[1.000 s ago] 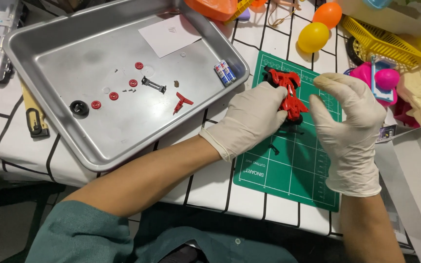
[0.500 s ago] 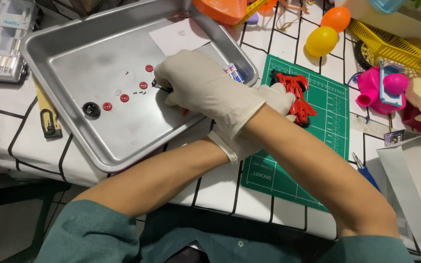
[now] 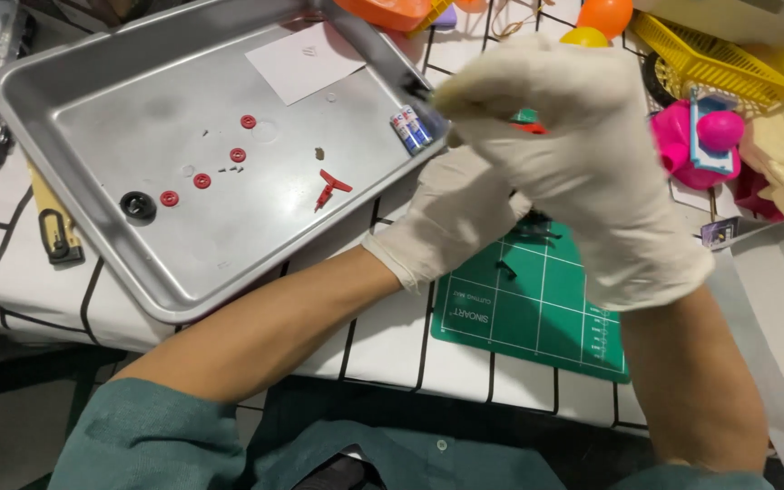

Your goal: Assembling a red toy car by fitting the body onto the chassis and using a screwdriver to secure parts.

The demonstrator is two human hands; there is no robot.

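Red toy (image 3: 530, 128) behind right hand (image 3: 583, 172)

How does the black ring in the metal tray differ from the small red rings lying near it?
The black ring is larger and thicker than the small red rings. It is dark and a single piece, while the red rings are bright and number four, spread in a loose line across the metal tray. The black ring lies nearest the tray's left rim; the red ones run toward the middle. All lie flat on the tray, untouched by the gloved hands.
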